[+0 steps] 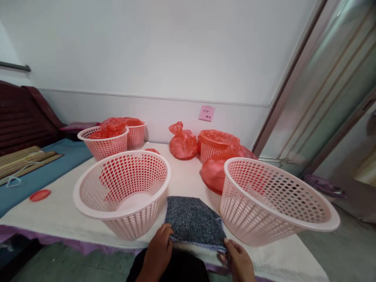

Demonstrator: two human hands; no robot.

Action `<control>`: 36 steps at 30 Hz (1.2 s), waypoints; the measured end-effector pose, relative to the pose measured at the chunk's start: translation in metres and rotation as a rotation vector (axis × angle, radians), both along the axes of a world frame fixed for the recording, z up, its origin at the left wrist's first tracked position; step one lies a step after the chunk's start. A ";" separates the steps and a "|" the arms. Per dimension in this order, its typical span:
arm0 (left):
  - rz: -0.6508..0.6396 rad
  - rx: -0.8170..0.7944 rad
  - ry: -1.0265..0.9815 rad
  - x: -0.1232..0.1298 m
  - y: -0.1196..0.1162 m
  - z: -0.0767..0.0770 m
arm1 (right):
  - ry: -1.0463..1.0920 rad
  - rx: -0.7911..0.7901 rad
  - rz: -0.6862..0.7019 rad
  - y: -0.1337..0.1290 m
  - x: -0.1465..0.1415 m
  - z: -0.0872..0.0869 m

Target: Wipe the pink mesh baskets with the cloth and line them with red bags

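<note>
A dark grey speckled cloth [194, 221] lies at the table's front edge, between two pale pink perforated baskets. My left hand [161, 244] is closed on its near left corner. At the near right corner my right hand [236, 256] pinches the edge between thumb and fingers. The left basket [132, 225] stands beside the cloth and holds nothing visible. Close to the cloth's right side is the right basket [249, 219], also with nothing visible inside.
Red plastic bags [182, 147] and a bag-lined basket [210, 152] stand near the wall. Two baskets [107, 148] with red bags are at the back left. A small red lid [40, 195] lies at the left. A pink note [207, 113] is on the wall.
</note>
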State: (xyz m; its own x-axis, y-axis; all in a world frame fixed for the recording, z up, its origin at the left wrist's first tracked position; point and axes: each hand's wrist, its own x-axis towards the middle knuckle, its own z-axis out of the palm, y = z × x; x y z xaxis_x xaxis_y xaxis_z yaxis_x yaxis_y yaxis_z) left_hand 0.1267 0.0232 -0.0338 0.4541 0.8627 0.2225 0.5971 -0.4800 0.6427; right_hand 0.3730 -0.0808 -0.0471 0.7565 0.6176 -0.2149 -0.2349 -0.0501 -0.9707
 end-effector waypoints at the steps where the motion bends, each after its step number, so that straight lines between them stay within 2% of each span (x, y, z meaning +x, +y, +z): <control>1: 0.012 -0.002 0.009 -0.001 0.000 0.001 | 0.040 -0.019 0.085 -0.001 -0.002 0.002; 4: 0.037 -0.004 0.040 -0.006 0.001 0.005 | 0.122 -0.096 0.213 -0.007 -0.009 0.004; 12: -0.003 -0.003 0.137 -0.016 0.007 0.008 | -0.206 -0.193 0.158 -0.024 -0.007 -0.010; 17: -0.031 -0.002 0.171 -0.018 0.009 0.007 | -0.506 -0.179 0.037 -0.028 0.007 -0.001; 19: -0.047 0.008 0.167 -0.019 0.010 0.006 | -0.663 -0.168 0.011 -0.019 0.010 0.005; 22: -0.068 0.005 0.170 -0.018 0.012 0.001 | -0.760 -0.201 0.082 0.006 0.014 0.009; 28: -0.087 0.008 0.240 -0.017 0.015 -0.006 | -0.727 -0.359 0.151 0.055 0.028 0.001; 32: -0.090 0.008 0.231 -0.019 0.013 -0.005 | -0.643 -0.424 0.238 0.066 0.034 -0.003; 36: -0.089 0.005 0.218 -0.019 0.013 -0.004 | -0.668 -0.373 0.269 0.070 0.034 -0.001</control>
